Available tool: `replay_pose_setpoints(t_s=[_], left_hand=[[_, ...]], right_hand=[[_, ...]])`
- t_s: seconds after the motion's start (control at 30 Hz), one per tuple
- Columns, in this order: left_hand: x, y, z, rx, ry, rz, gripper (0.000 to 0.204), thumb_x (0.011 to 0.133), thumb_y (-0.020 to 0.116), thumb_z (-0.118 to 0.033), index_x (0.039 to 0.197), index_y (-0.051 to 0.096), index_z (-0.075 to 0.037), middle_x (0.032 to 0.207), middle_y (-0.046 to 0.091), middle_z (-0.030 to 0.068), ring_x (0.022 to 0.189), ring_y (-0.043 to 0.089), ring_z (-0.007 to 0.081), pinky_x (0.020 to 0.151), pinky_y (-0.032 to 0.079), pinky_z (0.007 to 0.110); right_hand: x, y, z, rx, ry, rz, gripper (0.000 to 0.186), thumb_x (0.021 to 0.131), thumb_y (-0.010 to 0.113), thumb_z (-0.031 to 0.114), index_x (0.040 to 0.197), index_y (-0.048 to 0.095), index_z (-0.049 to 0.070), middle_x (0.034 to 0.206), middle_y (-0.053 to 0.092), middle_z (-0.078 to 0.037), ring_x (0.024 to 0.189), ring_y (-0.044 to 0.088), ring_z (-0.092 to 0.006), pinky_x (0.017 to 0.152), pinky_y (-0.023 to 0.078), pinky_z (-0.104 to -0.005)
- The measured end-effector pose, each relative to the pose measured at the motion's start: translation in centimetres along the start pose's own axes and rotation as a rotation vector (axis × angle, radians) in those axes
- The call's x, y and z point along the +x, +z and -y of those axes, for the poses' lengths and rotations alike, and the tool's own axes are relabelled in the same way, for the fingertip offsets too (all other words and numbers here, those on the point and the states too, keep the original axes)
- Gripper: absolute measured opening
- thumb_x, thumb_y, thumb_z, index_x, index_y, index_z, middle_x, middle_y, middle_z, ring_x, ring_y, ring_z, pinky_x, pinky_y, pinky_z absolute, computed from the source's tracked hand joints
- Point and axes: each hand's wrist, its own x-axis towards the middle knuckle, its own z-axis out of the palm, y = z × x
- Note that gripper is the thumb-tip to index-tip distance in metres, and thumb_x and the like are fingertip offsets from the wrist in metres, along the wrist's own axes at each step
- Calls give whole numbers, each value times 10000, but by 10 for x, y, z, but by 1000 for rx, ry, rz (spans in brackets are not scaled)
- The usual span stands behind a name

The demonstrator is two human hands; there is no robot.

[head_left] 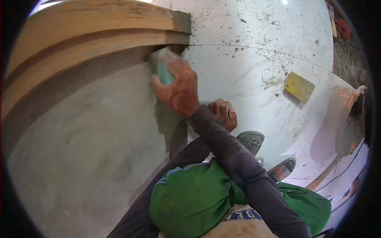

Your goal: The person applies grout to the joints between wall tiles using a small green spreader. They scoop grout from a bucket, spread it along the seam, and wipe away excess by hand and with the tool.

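Observation:
My right hand (180, 85) is closed round a pale green block (163, 73) with a greyish top, blurred by motion; its exact kind does not show. It presses the block into the corner where the smooth grey cement surface (87, 135) meets a curved, stepped tan moulding (99, 23). Darker, wet-looking cement (172, 123) runs below this hand along the surface's right edge. Under my crossing right forearm, my left hand (224, 114) is curled with fingers bent; its palm is hidden, so I cannot see whether anything is in it.
A yellow sponge-like block (299, 88) lies on the white, cement-spattered floor tiles (246, 75) to the right. My dark sandals (251, 140) are below my hands. At the far right are an orange-stained, pan-like container (351, 119), rubble (349, 59) and a red round object (343, 28).

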Motion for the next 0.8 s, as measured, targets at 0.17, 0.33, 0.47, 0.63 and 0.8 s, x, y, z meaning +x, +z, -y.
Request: replay_pose_setpoints(t_s=[0.17, 0.33, 0.47, 0.63, 0.8], left_hand=[[0, -2, 0, 41, 30, -64, 235, 864, 610, -197, 1066, 576, -83, 1040, 549, 135, 976, 533, 335, 876, 415, 506], [0, 0, -1, 37, 7, -57, 229, 856, 614, -189, 1061, 581, -95, 1046, 550, 128, 975, 536, 329, 882, 418, 503], [1, 1, -5, 2, -145, 218, 320, 833, 665, -154, 1127, 558, -87, 1033, 559, 157, 971, 559, 369, 853, 406, 537], [-3, 2, 2, 113, 47, -83, 278, 856, 631, -181, 1109, 558, -94, 1086, 534, 151, 1017, 531, 345, 888, 407, 509], [-2, 1, -6, 59, 34, -44, 243, 866, 627, -180, 1090, 575, -102, 1089, 540, 127, 1031, 532, 325, 908, 417, 494]], right_hand=[[-57, -14, 16, 156, -230, 67, 581, 782, 790, 145, 1333, 667, 7, 1364, 646, -249, 1271, 619, -404, 1074, 500, -460], [-41, -15, -54, -40, 0, 35, 581, 798, 786, 145, 1346, 654, 4, 1372, 640, -246, 1254, 622, -412, 1058, 506, -453], [-16, -9, -53, -17, -43, 35, 573, 796, 792, 150, 1331, 658, -3, 1329, 653, -247, 1234, 626, -424, 1047, 513, -452], [-90, -10, -14, 6, -57, 65, 530, 787, 798, 153, 1279, 684, -7, 1198, 674, -237, 1126, 665, -434, 983, 538, -460], [-28, -14, -45, 39, -71, 2, 496, 785, 801, 213, 1204, 685, -26, 1145, 654, -263, 1128, 617, -444, 972, 523, -512]])
